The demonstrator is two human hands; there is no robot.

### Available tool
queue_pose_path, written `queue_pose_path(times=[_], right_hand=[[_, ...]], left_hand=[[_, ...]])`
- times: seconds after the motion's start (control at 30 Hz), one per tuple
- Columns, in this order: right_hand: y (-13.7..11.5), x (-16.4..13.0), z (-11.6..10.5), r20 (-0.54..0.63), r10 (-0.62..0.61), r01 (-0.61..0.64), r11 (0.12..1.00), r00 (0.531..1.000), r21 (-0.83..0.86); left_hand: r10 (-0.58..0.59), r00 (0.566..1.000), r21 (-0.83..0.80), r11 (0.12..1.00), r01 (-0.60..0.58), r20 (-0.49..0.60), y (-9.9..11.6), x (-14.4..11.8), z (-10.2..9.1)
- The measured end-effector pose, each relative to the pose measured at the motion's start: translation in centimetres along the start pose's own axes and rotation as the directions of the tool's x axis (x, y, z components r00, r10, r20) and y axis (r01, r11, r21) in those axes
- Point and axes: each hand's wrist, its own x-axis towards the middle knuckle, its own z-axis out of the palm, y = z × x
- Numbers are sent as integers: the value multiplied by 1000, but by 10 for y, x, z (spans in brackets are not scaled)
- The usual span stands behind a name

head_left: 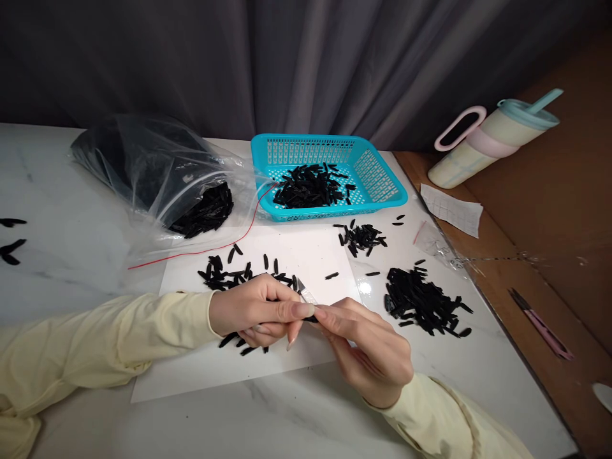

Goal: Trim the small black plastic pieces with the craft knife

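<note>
My left hand (262, 309) and my right hand (366, 344) meet above a white sheet of paper (310, 255), fingertips close together. Between the left thumb and fingers sits a small narrow black piece (310, 319), mostly covered. A small pointed metal blade (306, 293) sticks up from the pinched fingers of the right hand; its lower end is hidden. Around and beneath the left hand, loose black pieces (229, 279) of the same kind lie scattered on the paper.
Behind is a turquoise basket (382, 203) holding black pieces. Left of it lies a clear zip bag (143, 159) with more. Two piles, a smaller pile (363, 237) and a larger pile (421, 299), lie right. Pink-handled snips (540, 325) and a tumbler (488, 143) are farther right.
</note>
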Motion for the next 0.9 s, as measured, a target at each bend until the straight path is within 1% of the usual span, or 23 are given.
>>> queue_pose_path(times=[0.27, 0.5, 0.7, 0.83, 0.9], right_hand=[[3, -2, -4, 35, -94, 97, 992, 995, -78], [2, 0, -5, 45, -122, 126, 986, 992, -105], [1, 0, -3, 22, -103, 104, 994, 994, -40], [-1, 0, 0, -8, -32, 33, 999, 999, 29], [-2, 1, 0, -5, 0, 0, 999, 1000, 50]], left_hand=[[-5, 1000, -22, 1000, 5, -1, -3, -1, -2], [-16, 1000, -25, 1000, 15, -19, -1, 0, -2], [-24, 999, -51, 998, 22, -45, -1, -1, -1], [-10, 999, -86, 996, 7, -36, -1, 0, -2], [-8, 999, -93, 996, 5, -32, -1, 1, -2]])
